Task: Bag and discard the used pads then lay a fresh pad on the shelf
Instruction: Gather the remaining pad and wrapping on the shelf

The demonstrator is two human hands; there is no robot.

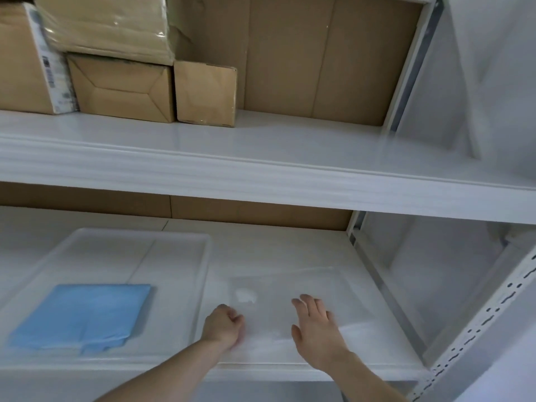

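A clear plastic bag [290,285] lies flat on the lower shelf [275,242], with a small white patch showing near its left side. My left hand [224,324] has its fingers curled at the bag's near left corner; whether it pinches the plastic is unclear. My right hand [316,326] lies flat with fingers spread on the bag. To the left, a folded blue pad [84,314] rests in a shallow white tray [179,285].
The upper shelf [261,146] carries several cardboard boxes [121,88] and a plastic-wrapped beige bundle [107,24] at the left. A white perforated upright [475,326] of the rack stands at the right. Brown cardboard backs both shelves.
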